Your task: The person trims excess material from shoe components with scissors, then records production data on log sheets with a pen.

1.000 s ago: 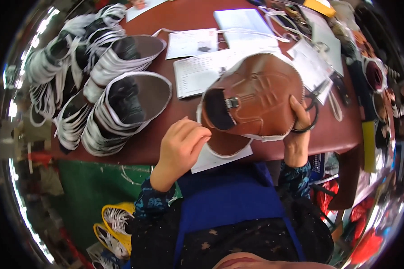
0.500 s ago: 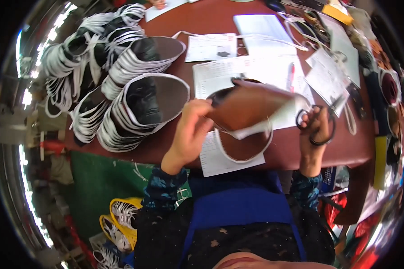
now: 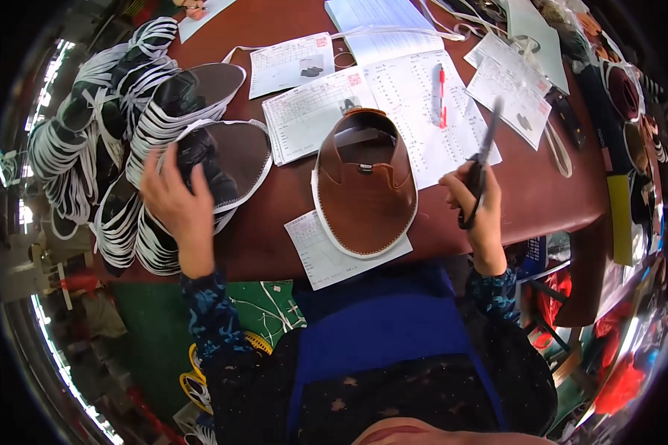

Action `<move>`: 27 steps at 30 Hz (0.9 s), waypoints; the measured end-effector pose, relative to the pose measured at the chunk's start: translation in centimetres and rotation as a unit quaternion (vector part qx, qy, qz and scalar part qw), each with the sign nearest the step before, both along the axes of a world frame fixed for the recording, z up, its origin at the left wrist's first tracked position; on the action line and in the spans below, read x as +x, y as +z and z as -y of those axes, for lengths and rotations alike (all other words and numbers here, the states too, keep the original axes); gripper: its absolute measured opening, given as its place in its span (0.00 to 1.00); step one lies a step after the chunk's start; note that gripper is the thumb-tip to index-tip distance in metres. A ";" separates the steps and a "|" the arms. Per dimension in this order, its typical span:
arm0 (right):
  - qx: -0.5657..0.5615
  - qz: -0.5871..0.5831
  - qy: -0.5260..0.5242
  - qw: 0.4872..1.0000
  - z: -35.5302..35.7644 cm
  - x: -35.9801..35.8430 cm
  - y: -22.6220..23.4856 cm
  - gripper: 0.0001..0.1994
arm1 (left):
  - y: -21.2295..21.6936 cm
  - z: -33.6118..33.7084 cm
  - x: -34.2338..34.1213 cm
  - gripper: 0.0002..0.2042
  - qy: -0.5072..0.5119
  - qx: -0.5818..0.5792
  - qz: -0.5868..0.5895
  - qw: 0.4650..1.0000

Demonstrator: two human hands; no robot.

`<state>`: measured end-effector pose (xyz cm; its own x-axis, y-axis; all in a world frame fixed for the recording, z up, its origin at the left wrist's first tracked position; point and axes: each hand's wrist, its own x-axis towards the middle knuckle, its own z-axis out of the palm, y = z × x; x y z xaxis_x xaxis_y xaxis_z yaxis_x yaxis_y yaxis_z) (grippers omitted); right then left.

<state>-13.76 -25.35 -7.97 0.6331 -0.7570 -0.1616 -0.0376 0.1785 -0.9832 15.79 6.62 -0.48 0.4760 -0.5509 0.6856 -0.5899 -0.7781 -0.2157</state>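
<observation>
A brown shoe upper [image 3: 367,211] with a white edge lies at the table's front middle, partly over a paper slip [image 3: 334,271]. No hand touches it. My left hand [image 3: 177,200] is over the nearest stack of dark shoe uppers [image 3: 241,159] with white edges, fingers spread. Whether its fingertips touch the top upper I cannot tell. To the right of the brown upper, my right hand [image 3: 485,222] holds black-handled scissors [image 3: 485,148], blades pointing up and away.
More bundled uppers [image 3: 89,156] crowd the table's left. Beyond the brown upper lie printed forms [image 3: 297,122], an open notebook [image 3: 401,81] and a red pen [image 3: 442,100]. Slips with a white strap [image 3: 560,152] lie to the right. Another person's hand [image 3: 194,9] shows at the far edge.
The brown upper, earlier raised in my left hand, now lies on the table. My left hand has moved left to the stack. The scissors stay in my right hand, now pointing more away from me.
</observation>
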 end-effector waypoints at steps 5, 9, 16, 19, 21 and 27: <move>0.004 -0.006 0.047 0.999 -0.9 0.7 0.8 0.16 | -2.4 10.3 -6.9 0.21 -0.362 0.026 -0.294 0.884; 0.019 0.013 0.097 0.995 -2.0 -0.1 1.3 0.16 | -4.9 13.2 -6.4 0.11 -0.392 0.064 -0.361 0.843; -0.082 0.018 0.066 0.994 -4.2 -2.9 1.7 0.15 | 1.2 10.4 -9.3 0.06 -0.278 -0.263 -0.425 0.821; -0.147 0.008 0.097 0.984 -5.6 -2.6 2.8 0.16 | 0.5 9.3 -10.5 0.13 -0.269 -0.410 -0.556 0.671; -0.202 0.015 0.126 0.971 -6.5 -1.7 2.2 0.18 | 0.8 9.5 -12.4 0.18 -0.259 -0.511 -0.641 0.512; -0.363 -0.031 0.166 0.916 -7.9 -0.7 3.5 0.25 | -1.5 8.0 -15.1 0.20 -0.307 -0.580 -0.680 0.326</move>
